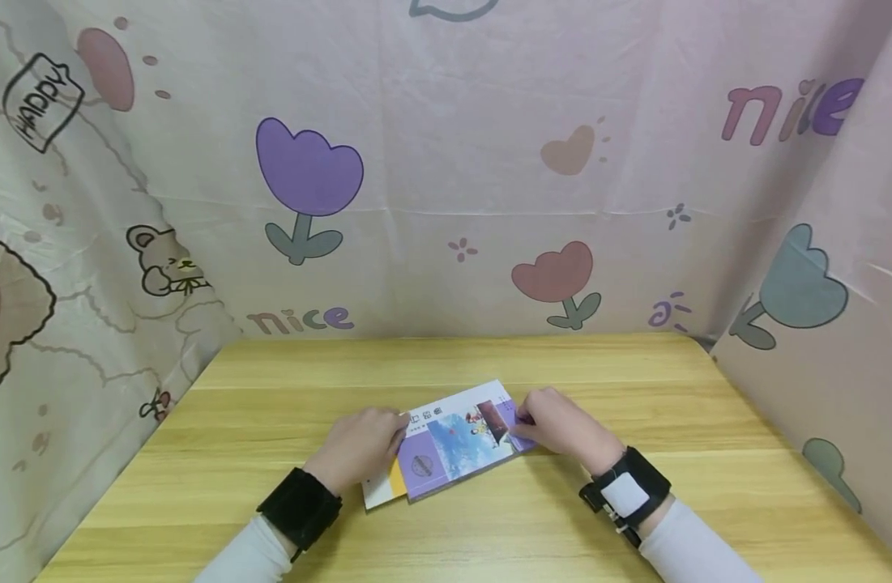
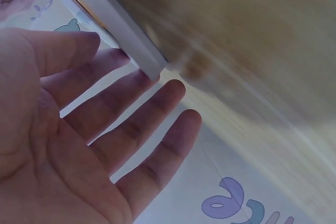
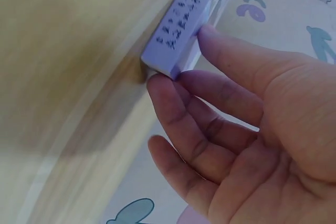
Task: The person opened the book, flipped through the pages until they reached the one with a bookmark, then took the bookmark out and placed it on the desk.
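Two paperback books lie stacked on the wooden table. The top book has a white and purple cover with a blue sky picture, and it sits askew. From under its left end sticks out a lower book with white and yellow showing. My left hand is at the left end of the stack, its fingers fairly straight and the fingertips touching the books' edge in the left wrist view. With thumb on the cover and fingers bent at the end corner, my right hand pinches the top book's right end.
The light wood table reaches back to a printed curtain with flowers and lettering. More of the curtain hangs along the left and right sides. Each wrist wears a black band.
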